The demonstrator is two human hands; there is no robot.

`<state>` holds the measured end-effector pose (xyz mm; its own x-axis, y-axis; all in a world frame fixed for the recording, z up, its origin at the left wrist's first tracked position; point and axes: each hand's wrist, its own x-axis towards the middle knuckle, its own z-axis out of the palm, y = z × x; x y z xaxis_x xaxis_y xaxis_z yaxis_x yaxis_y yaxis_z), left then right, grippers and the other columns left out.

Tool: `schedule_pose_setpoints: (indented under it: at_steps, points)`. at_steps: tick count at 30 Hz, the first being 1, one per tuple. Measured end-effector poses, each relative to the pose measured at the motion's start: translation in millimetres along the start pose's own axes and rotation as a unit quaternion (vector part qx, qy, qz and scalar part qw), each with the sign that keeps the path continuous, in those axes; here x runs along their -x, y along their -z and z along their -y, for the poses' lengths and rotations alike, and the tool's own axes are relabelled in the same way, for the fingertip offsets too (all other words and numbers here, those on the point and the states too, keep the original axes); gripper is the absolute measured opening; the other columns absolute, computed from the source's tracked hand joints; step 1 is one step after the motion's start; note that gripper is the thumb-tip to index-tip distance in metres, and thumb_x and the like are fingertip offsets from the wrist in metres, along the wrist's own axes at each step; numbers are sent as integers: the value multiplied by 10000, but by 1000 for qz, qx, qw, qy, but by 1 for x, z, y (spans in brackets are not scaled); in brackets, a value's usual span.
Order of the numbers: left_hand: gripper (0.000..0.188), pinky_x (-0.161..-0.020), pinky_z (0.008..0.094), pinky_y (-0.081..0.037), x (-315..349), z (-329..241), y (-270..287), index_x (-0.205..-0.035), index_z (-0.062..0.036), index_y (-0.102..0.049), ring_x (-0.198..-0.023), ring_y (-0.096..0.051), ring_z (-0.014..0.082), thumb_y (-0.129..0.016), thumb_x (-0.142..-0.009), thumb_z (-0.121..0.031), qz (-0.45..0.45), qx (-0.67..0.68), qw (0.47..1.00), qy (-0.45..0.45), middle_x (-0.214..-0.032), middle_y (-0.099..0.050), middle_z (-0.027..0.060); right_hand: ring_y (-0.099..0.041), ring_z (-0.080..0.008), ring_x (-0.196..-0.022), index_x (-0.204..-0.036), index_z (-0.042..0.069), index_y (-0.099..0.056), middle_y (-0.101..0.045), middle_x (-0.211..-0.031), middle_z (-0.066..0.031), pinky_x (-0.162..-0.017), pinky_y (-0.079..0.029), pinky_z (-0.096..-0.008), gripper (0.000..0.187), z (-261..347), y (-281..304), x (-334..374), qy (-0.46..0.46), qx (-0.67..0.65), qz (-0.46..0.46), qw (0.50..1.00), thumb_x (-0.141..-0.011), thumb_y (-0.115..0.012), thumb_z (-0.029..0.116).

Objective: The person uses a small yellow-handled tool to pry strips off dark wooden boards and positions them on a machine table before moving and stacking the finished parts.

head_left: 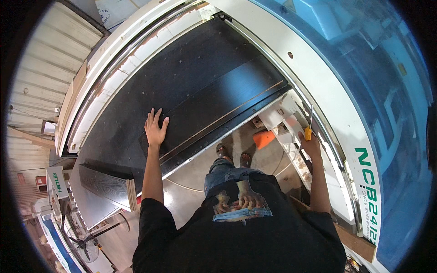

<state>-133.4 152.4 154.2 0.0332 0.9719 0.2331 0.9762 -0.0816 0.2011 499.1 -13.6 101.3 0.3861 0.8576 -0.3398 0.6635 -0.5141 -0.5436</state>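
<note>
My left hand (155, 128) lies with fingers spread at the left end of a dark board (218, 98), which rests on the black table top (168, 73) of a large machine. A light strip runs along the board's near edge. My right hand (311, 145) is closed round the yellow handle of a screwdriver (308, 133), beside the machine's white frame. The metal shaft points away from me, close to a metal rail (298, 86). Part of the handle is hidden in my fingers.
A stack of dark boards (107, 184) sits at the table's left end. An orange piece (263, 139) is below the table's near edge, by my feet. A blue see-through cover (387, 91) curves along the right. A fan (84, 248) stands at the lower left.
</note>
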Motion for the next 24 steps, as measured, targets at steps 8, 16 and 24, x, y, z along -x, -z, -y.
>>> schedule_pose_setpoints:
  at_steps: [8, 16, 24]
  points:
    - [573, -1182, 525, -279, 2, 3, -2, -1465, -196, -539, -1464, -369, 384, -546, -995, -523, -4, 0, 1000, -1, -1585, -404, 174, -621, -469, -1147, -1300, 86, -639, -680, -1183, -269, -956, -498, -524, 630, 9, 2, 3, -18, 19, -29, 999, -978, -516, 613]
    - [586, -1179, 531, -284, 12, 2, 2, -1450, -179, -549, -1455, -378, 387, -568, -980, -528, -7, -9, 1000, 2, -1570, -420, 184, -666, -439, -1050, -1235, 109, -681, -703, -1118, -228, -894, -525, -498, 490, 14, -3, 16, 77, -27, -116, 990, -995, -564, 520]
    - [595, -1189, 532, -265, 8, -1, 0, -1465, -184, -535, -1471, -354, 379, -559, -981, -529, -1, 0, 1000, 9, -1587, -395, 179, -671, -201, -1003, -1329, 23, -602, -719, -1079, -131, -878, -507, -339, 365, 43, -2, 42, 187, -344, -188, 901, -1058, -562, 264]
